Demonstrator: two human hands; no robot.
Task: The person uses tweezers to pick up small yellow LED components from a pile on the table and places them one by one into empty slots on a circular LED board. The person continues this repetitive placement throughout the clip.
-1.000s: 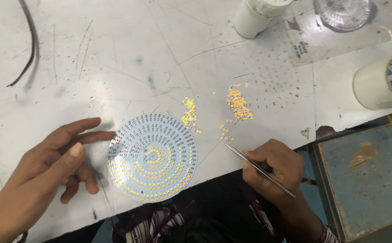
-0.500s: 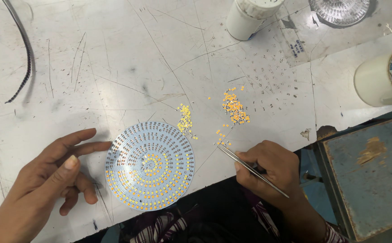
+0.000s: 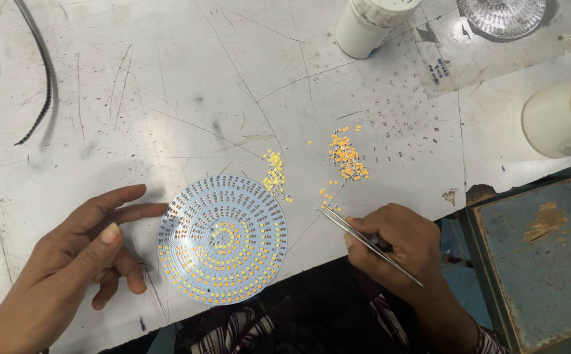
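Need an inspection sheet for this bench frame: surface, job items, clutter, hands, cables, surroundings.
Surface: white table, scratched and stained, edge chipped near the right hand.
Job's things: round LED board flat at the near edge, partly filled with yellow chips; two small heaps of loose chips beyond it; tweezers.
Clutter: white jar, clear ribbed dish, tape roll at the far and right edges.
Grippers: left hand rests on the table, fingertips at the board's left rim; right hand holds the tweezers, tips by stray chips.
Cables: one dark braided cable, far left.
Surroundings: worn blue metal box right of the table.
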